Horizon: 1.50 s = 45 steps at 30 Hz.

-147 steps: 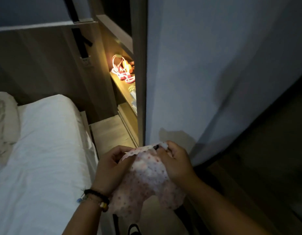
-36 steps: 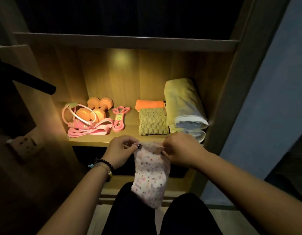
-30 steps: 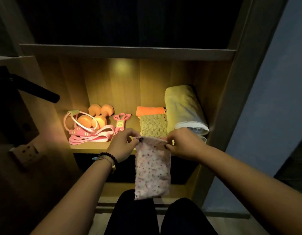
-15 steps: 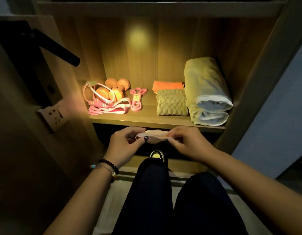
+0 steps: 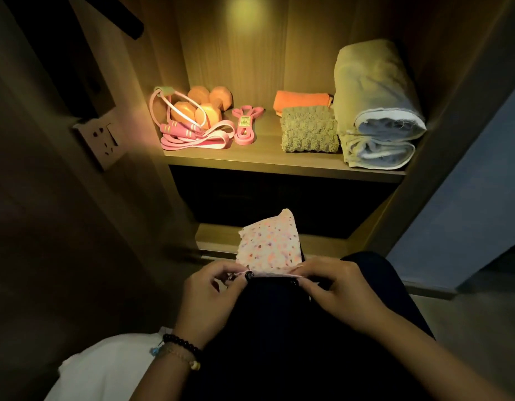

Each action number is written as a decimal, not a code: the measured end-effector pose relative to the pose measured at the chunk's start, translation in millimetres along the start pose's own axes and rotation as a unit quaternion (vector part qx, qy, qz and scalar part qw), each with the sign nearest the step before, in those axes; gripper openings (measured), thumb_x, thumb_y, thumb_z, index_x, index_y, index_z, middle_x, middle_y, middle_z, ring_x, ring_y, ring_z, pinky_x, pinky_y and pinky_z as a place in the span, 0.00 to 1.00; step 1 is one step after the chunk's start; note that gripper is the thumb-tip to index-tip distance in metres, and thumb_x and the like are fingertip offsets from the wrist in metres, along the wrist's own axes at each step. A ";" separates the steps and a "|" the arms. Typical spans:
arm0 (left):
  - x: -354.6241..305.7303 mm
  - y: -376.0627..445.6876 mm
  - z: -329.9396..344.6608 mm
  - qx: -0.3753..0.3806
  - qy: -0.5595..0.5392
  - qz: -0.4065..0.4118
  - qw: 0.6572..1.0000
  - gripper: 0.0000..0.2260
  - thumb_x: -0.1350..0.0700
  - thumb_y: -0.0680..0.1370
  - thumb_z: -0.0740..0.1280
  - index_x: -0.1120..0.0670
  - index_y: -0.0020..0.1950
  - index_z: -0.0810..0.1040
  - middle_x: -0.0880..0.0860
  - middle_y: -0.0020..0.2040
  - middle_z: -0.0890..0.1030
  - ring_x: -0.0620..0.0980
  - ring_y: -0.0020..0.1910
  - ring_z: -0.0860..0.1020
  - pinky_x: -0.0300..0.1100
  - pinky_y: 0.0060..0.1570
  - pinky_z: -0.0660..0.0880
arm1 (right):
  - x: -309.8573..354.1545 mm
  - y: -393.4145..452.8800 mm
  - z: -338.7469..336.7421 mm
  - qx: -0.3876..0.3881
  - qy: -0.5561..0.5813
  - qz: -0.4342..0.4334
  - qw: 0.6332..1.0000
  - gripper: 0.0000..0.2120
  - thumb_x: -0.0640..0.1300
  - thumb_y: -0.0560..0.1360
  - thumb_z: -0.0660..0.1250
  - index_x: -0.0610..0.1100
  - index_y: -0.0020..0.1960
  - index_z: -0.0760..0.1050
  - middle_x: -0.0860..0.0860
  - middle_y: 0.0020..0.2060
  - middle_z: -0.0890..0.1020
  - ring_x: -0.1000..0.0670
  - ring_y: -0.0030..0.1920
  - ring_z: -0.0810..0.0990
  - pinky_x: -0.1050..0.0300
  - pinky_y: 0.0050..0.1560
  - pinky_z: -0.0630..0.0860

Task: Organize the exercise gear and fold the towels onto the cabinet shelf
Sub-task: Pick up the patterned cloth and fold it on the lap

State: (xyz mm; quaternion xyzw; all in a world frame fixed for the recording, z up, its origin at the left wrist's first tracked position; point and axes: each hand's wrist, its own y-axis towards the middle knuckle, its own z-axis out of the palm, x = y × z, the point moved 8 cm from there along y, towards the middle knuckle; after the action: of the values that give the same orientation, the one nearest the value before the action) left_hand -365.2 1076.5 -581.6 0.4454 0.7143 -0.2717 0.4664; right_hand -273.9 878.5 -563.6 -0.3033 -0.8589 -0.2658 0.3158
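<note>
Lowered now from shelf height onto the lap: spotted pink cloth (image 5: 269, 246), spread away beyond the fingertips. Left hand (image 5: 210, 296) and right hand (image 5: 334, 290) side by side, palms down, thumb and forefinger pinching the near edge at each corner, other fingers curled.

Single head-worn view, looking forward and steeply down: the person's lap close below, the lit cabinet shelf (image 5: 279, 162) near ahead.
</note>
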 end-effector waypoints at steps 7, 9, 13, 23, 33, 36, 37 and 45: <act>-1.0 3.3 4.8 -0.035 -0.030 -0.023 0.999 0.04 0.59 0.74 0.73 0.50 0.43 0.83 0.46 0.41 0.83 0.41 0.40 0.77 0.29 0.36 0.72 | -7.5 -3.1 -1.0 -0.081 0.059 0.071 0.992 0.14 0.37 0.76 0.67 0.54 0.57 0.79 0.61 0.46 0.80 0.61 0.49 0.78 0.70 0.41 0.72; 0.5 6.0 6.4 -0.037 -0.021 -0.039 0.998 0.03 0.57 0.73 0.73 0.50 0.43 0.82 0.45 0.41 0.82 0.38 0.40 0.77 0.29 0.35 0.72 | -12.6 -1.8 5.1 -0.072 0.089 0.102 0.988 0.12 0.40 0.77 0.66 0.55 0.56 0.76 0.55 0.42 0.79 0.55 0.44 0.77 0.62 0.38 0.73; -9.5 13.5 6.2 -0.044 0.069 0.020 0.996 0.04 0.56 0.72 0.73 0.48 0.42 0.81 0.44 0.42 0.81 0.40 0.41 0.77 0.34 0.40 0.75 | -19.6 1.3 12.6 -0.058 0.127 0.133 0.981 0.09 0.40 0.77 0.66 0.54 0.52 0.75 0.53 0.41 0.78 0.53 0.40 0.76 0.59 0.39 0.73; -25.7 12.9 8.2 0.000 0.196 0.232 0.953 0.09 0.60 0.71 0.71 0.49 0.48 0.86 0.43 0.48 0.80 0.41 0.53 0.74 0.51 0.53 0.75 | 19.2 11.3 26.4 -0.015 -0.162 -0.101 0.982 0.14 0.46 0.74 0.62 0.47 0.56 0.81 0.52 0.53 0.78 0.52 0.54 0.75 0.58 0.51 0.75; -16.8 15.2 9.8 0.019 0.170 0.199 0.965 0.12 0.47 0.77 0.62 0.48 0.53 0.82 0.39 0.50 0.77 0.38 0.53 0.74 0.46 0.53 0.74 | 9.6 16.7 28.3 -0.010 -0.131 -0.063 0.989 0.14 0.50 0.78 0.60 0.46 0.57 0.78 0.55 0.52 0.76 0.54 0.54 0.74 0.61 0.53 0.71; -22.8 15.2 8.8 0.000 0.176 0.213 0.961 0.12 0.47 0.78 0.61 0.50 0.52 0.82 0.39 0.47 0.78 0.37 0.50 0.74 0.41 0.50 0.71 | 6.2 20.7 26.9 -0.001 -0.113 -0.047 0.992 0.11 0.50 0.79 0.56 0.48 0.54 0.75 0.57 0.48 0.74 0.56 0.51 0.72 0.61 0.51 0.70; -24.3 14.6 8.1 -0.002 0.162 0.210 0.964 0.13 0.47 0.78 0.61 0.51 0.51 0.82 0.39 0.47 0.78 0.37 0.50 0.74 0.40 0.49 0.71 | 4.8 21.0 25.8 0.003 -0.089 -0.035 0.995 0.11 0.51 0.79 0.56 0.49 0.53 0.75 0.60 0.47 0.73 0.57 0.50 0.72 0.63 0.49 0.68; -14.4 20.1 7.5 -0.023 0.064 0.112 0.991 0.04 0.49 0.74 0.71 0.48 0.45 0.81 0.41 0.42 0.82 0.41 0.42 0.80 0.36 0.39 0.76 | -15.8 17.8 25.9 -0.011 0.083 0.101 0.991 0.04 0.47 0.77 0.65 0.56 0.48 0.75 0.55 0.46 0.79 0.56 0.48 0.77 0.57 0.46 0.76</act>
State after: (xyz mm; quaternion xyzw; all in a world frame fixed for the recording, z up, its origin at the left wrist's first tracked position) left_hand -341.7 1074.1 -571.2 0.5279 0.6946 -0.1721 0.4575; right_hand -261.8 901.7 -587.0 -0.3686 -0.7918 -0.2666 0.4075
